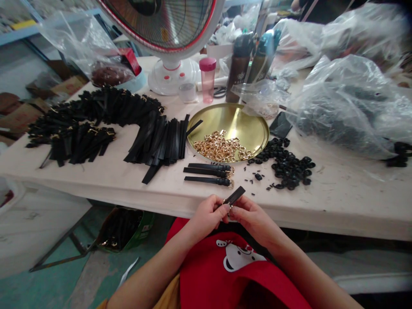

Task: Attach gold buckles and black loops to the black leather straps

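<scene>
A short black strap (pixel 236 195) is held between both hands at the table's front edge, its flat end pointing up and to the right. My left hand (pixel 212 213) pinches it from the left, beside a bit of gold metal, probably a buckle. From the right, the fingers of my right hand (pixel 246 211) close on the same strap; their tips partly hide the metal. Just beyond the hands lie several finished-looking straps (pixel 207 171) with gold buckles at their right ends. Behind them, gold buckles (pixel 222 146) are heaped in a round gold tray (pixel 240 113).
Black loops (pixel 291 169) are piled right of the tray. Loose black straps (pixel 164 139) and bundled buckled straps (pixel 106 105) cover the left side. A fan (pixel 174 77), a pink bottle (pixel 207 81), dark bottles (pixel 240 64) and plastic bags (pixel 347 103) stand behind. An open bin (pixel 124 229) sits below.
</scene>
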A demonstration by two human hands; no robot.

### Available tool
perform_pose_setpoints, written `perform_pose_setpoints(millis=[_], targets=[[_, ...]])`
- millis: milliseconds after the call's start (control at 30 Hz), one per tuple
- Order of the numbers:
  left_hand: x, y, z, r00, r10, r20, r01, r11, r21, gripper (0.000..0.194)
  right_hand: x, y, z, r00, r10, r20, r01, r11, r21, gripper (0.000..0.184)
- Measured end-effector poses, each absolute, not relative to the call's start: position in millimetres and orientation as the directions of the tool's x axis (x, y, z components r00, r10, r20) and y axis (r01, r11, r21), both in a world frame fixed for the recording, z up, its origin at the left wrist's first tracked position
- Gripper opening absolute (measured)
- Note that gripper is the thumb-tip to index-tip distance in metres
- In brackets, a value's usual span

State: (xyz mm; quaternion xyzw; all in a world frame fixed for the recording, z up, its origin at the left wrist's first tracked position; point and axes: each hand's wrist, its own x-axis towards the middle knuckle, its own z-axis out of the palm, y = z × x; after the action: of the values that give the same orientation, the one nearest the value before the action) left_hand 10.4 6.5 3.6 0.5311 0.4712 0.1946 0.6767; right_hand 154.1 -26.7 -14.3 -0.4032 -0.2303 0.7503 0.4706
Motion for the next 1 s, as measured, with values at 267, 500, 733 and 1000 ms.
perform_pose_setpoints(millis=[267, 500, 733, 1000], targets=[[8.3, 4.9, 4.5, 0.516, 0.733, -0.445, 0.177, 0.417, 0.892, 0.027, 152.0, -30.5, -15.1, -0.245, 0.857, -0.453, -0.631, -0.496, -0.597, 0.016], [6.9, -2.4, 8.4, 0.512, 0.737, -0.441, 0.121, 0.446, 0.887, 0.026, 148.2, -37.2, -9.1, -0.182, 0.895, -0.408, -0.657, -0.419, -0.627, 0.013], [9.6, -6.7, 8.5, 0.501, 0.772, -0.391, 0.11, 0.392, 0.913, 0.024, 146.2, -41.8, -6.6, -0.158, 0.908, -0.389, -0.636, -0.394, -0.663, 0.011], [11.8, -8.1, 7.5, 0.445, 0.798, -0.406, 0.205, 0.351, 0.914, 0.02, 144.4, -41.3, -0.4, -0.043, 0.917, -0.396, -0.441, -0.374, -0.816, 0.018]])
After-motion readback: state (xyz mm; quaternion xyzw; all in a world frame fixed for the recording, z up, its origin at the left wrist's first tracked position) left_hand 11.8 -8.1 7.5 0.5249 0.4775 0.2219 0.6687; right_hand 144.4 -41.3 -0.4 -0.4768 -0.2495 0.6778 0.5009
